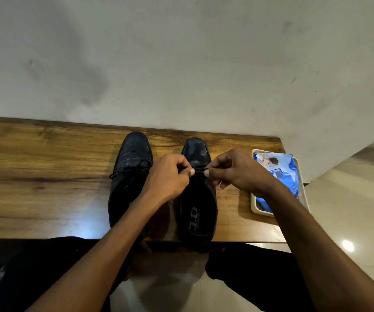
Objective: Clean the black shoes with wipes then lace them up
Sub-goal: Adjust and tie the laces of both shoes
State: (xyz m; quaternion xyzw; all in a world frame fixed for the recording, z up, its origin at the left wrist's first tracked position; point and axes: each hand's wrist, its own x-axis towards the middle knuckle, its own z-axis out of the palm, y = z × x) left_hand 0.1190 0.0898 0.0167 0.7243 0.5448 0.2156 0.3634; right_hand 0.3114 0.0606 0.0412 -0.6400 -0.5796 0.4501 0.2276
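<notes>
On the wooden bench (46, 176), over the right black shoe (198, 199): pinched its lace (200, 170) taut between left hand (168, 176) and right hand (237, 172); left shoe (129, 176) alongside, tied; wipes pack (280, 174) in tray (254, 206) right.

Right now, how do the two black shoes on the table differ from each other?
The left shoe lies untouched, its lace already in a bow; the right shoe has its lace pinched between the left hand and the right hand. The right shoe shows a printed insole; the left shoe's opening is covered by the forearm. Both are black, glossy, toes pointing at the wall.
</notes>
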